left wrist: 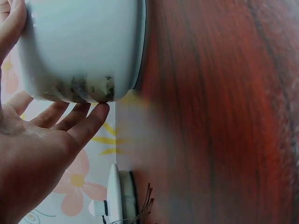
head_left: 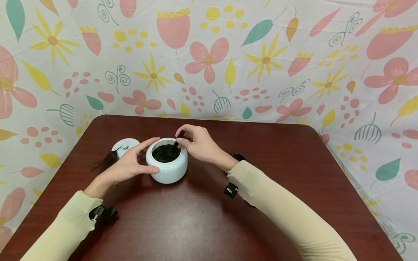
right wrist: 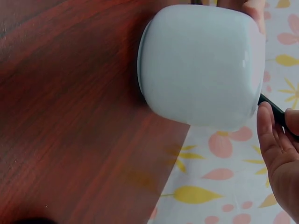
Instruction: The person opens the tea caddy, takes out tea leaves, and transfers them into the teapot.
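A round white ceramic jar (head_left: 167, 172) stands on the table, holding dark leaves that look like loose tea (head_left: 163, 153). My left hand (head_left: 128, 163) grips the jar from the left, thumb at its front and fingers round the far side, as the left wrist view (left wrist: 42, 144) also shows. Between thumb and fingers, my right hand (head_left: 199, 144) pinches a slim black scoop (head_left: 177, 140). The scoop slants down over the rim, its lower end among the leaves. In the right wrist view the scoop's handle (right wrist: 273, 110) shows at the jar's mouth.
Left of the jar lies its white lid (head_left: 125, 145) with a dark tassel (head_left: 109, 160). A dark round container (head_left: 238, 156) stands partly hidden behind the right wrist. A floral cloth (head_left: 209, 72) hangs behind the brown table (head_left: 192, 224).
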A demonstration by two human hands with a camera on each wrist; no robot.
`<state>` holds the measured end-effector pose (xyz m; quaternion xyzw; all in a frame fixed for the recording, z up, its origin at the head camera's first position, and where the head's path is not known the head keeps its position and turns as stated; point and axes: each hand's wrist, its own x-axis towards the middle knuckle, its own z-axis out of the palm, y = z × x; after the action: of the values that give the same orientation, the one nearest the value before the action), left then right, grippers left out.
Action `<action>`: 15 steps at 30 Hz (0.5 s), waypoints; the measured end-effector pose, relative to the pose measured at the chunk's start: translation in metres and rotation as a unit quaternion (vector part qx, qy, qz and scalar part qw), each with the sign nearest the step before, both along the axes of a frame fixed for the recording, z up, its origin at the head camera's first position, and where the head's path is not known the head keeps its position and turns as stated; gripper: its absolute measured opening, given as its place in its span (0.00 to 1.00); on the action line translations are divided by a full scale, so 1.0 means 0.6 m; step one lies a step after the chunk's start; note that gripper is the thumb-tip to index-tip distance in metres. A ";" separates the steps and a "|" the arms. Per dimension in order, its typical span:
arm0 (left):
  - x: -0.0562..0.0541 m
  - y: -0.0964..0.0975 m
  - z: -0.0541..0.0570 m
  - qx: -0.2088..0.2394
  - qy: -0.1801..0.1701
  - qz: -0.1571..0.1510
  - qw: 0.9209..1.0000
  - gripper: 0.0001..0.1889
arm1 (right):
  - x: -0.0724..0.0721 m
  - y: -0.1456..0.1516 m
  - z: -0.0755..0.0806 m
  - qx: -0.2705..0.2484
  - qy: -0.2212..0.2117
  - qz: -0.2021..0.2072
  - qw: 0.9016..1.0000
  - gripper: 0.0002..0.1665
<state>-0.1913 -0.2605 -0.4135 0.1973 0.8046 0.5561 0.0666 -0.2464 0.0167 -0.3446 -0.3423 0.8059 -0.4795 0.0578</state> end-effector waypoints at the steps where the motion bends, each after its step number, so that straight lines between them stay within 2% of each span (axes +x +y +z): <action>1: 0.000 0.000 0.000 -0.001 0.000 0.000 1.000 0.49 | 0.000 0.000 -0.001 -0.002 -0.006 -0.001 1.000 0.06; 9: -0.001 0.000 -0.001 0.002 -0.002 0.000 1.000 0.50 | 0.002 -0.009 -0.011 -0.045 -0.059 0.006 0.997 0.07; 15: -0.002 0.001 -0.001 0.004 -0.002 -0.003 1.000 0.49 | 0.005 -0.014 -0.013 -0.061 -0.080 0.007 0.995 0.08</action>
<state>-0.1923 -0.2600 -0.4140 0.1985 0.8020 0.5592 0.0689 -0.2431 0.0084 -0.3525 -0.3110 0.7655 -0.5536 0.1041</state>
